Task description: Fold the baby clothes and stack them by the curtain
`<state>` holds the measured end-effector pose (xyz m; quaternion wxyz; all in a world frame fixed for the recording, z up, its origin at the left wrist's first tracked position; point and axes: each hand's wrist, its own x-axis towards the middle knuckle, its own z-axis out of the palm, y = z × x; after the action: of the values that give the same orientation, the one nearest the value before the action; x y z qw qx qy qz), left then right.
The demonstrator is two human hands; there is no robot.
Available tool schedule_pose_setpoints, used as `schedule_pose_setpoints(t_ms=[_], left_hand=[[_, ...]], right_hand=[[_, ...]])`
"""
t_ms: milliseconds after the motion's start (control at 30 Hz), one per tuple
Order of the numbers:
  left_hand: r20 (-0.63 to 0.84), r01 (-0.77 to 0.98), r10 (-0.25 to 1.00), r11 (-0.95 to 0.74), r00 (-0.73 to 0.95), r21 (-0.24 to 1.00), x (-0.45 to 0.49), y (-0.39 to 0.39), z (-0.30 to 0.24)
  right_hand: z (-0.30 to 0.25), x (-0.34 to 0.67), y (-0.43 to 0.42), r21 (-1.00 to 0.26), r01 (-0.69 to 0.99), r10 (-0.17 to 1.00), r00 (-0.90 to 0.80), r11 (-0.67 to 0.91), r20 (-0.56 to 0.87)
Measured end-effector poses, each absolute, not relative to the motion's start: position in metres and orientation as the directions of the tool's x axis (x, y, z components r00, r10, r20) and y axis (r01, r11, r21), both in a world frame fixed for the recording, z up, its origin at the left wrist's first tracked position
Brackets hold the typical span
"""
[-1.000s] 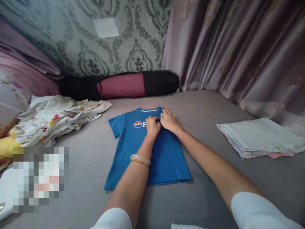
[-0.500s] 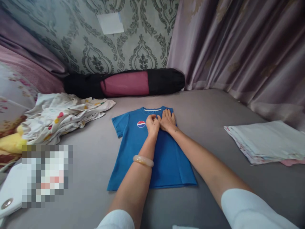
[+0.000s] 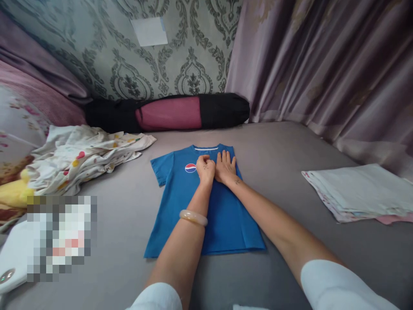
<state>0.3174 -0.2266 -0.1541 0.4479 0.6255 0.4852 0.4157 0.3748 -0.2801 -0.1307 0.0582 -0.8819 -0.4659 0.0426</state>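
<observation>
A blue T-shirt lies flat on the bed, its neckline away from me and a round red, white and blue logo on its chest. The left sleeve is spread out; on the right side no sleeve sticks out. My left hand, with a pale bangle on the forearm, rests on the chest with its fingers curled in. What those fingers hold, if anything, is hidden. Beside it my right hand presses flat on the shirt near its right edge, fingers spread.
Crumpled white printed clothes lie at the left, near a yellow soft thing and a white object, partly blurred. A folded cloth stack sits at the right. A long black and maroon bag lies along the wall.
My right hand has shifted slightly left and its fingers have spread further apart. The left hand stays curled in nearly the same place on the shirt.
</observation>
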Motion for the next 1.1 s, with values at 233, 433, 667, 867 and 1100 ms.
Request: schedule_pose_setpoints(t_ms=[233,433,667,867,1100], left_hand=[[0.163,0.405,0.973,-0.216,0.163,0.889,0.307,-0.231,-0.144],[0.227,0.679,0.955,-0.294,0.189,0.673,0.295,-0.238,-0.142],[0.21,0.763,0.835,-0.55,0.508,0.339,0.266,-0.248,-0.148],[0.002,0.817,0.834,-0.541,0.552,0.201,0.202,-0.267,-0.145],[0.038,0.863,0.866,-0.5,0.499,0.071,0.127,-0.294,-0.147]], right_hand=[[-0.14,0.373,-0.28,-0.166,0.802,0.808,0.588,-0.574,0.048],[-0.142,0.373,-0.279,-0.189,0.794,0.798,0.598,-0.577,0.075],[-0.14,0.371,-0.28,-0.199,0.796,0.798,0.596,-0.572,0.089],[-0.14,0.37,-0.281,-0.205,0.802,0.804,0.586,-0.561,0.096],[-0.134,0.375,-0.279,-0.205,0.804,0.821,0.572,-0.559,0.005]])
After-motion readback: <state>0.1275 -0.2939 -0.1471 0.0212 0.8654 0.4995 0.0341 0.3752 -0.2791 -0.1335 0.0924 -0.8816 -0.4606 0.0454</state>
